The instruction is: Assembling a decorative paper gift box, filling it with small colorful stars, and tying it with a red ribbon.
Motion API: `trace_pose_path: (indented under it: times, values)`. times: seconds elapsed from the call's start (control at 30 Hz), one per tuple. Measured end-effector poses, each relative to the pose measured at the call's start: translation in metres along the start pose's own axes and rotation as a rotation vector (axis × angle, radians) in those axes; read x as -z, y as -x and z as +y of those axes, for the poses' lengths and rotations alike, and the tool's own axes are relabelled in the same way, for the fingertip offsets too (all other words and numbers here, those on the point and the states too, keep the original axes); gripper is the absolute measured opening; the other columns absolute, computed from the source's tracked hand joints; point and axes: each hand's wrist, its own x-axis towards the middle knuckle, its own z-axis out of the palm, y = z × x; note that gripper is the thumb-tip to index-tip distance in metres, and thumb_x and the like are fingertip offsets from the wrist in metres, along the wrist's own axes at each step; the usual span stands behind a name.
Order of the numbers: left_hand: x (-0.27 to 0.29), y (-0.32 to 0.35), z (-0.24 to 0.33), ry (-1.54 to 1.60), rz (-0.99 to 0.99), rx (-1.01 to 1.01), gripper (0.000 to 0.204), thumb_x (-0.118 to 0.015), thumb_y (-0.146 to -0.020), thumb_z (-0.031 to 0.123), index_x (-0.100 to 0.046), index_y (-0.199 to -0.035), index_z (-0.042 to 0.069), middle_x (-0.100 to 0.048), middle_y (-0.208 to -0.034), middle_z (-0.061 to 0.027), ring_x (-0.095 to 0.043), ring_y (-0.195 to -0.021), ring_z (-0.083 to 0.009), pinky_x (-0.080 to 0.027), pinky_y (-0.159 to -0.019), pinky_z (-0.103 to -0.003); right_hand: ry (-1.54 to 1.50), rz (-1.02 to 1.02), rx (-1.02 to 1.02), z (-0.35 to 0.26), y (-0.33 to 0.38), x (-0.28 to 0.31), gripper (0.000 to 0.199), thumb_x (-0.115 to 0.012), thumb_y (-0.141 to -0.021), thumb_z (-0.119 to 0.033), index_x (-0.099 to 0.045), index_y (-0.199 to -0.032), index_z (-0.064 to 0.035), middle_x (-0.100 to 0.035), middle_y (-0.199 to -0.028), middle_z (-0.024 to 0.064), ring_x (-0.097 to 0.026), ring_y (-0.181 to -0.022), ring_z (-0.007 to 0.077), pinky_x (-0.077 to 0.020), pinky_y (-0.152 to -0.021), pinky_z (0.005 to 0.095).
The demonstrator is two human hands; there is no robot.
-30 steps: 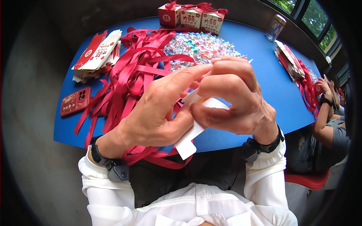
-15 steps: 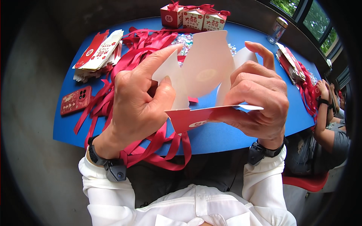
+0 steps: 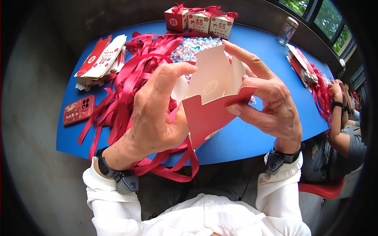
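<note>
The red box blank (image 3: 212, 106) now stands opened into a box shape.
Left hand (image 3: 155, 114) and right hand (image 3: 267, 106) pinch its sides; thin, light card creases easily, better held by the folds.

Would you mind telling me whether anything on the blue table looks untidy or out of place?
The red ribbons lie in a loose tangle, and several trail over the near edge of the blue table. The finished gift boxes stand upright in a row; nothing looks damaged.
</note>
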Motion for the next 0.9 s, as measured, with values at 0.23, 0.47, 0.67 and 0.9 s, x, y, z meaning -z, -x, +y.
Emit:
trace_pose_path:
  times: [0.23, 0.47, 0.67, 0.9]
  values:
    - [0.007, -0.005, -0.025, 0.353, -0.261, -0.042, 0.035, -0.073, -0.073, 0.018, -0.059, -0.102, 0.005, -0.045, -0.129, -0.0214, -0.039, -0.132, -0.0362, -0.040, -0.100, -0.050, -0.128, -0.034, -0.003, 0.009, 0.011, 0.012, 0.013, -0.078, -0.076, 0.001, -0.072, -0.087, -0.0040, -0.024, -0.161, 0.0237, -0.046, -0.137, 0.0399, -0.0450, -0.104, 0.0474]
    - [0.000, -0.010, -0.027, 0.519, -0.274, 0.013, 0.050, -0.089, -0.073, 0.035, -0.059, -0.101, 0.006, -0.047, -0.134, -0.0167, -0.056, -0.116, -0.0224, -0.052, -0.092, -0.035, -0.179, -0.028, 0.042, 0.026, 0.022, 0.029, 0.022, -0.083, -0.077, -0.004, -0.073, -0.096, -0.0064, -0.031, -0.158, 0.0218, -0.037, -0.143, 0.0399, -0.0413, -0.110, 0.0520]
    - [-0.008, -0.010, -0.031, 0.578, -0.225, 0.061, 0.047, -0.087, -0.072, 0.039, -0.063, -0.098, 0.007, -0.050, -0.130, -0.0143, -0.057, -0.116, -0.0233, -0.051, -0.096, -0.037, -0.221, -0.017, 0.068, 0.020, 0.015, 0.027, 0.014, -0.082, -0.077, -0.006, -0.071, -0.086, -0.0073, -0.030, -0.158, 0.0227, -0.031, -0.147, 0.0388, -0.0379, -0.113, 0.0545]
    - [0.006, -0.021, -0.017, 0.267, -0.173, -0.209, 0.044, -0.079, -0.076, 0.045, -0.062, -0.076, 0.004, -0.051, -0.127, -0.0205, -0.060, -0.113, -0.0304, -0.053, -0.092, -0.044, -0.265, -0.017, 0.067, 0.021, 0.016, 0.038, 0.013, -0.079, -0.079, -0.012, -0.069, -0.083, -0.0065, -0.028, -0.158, 0.0267, -0.034, -0.144, 0.0446, -0.0399, -0.110, 0.0551]
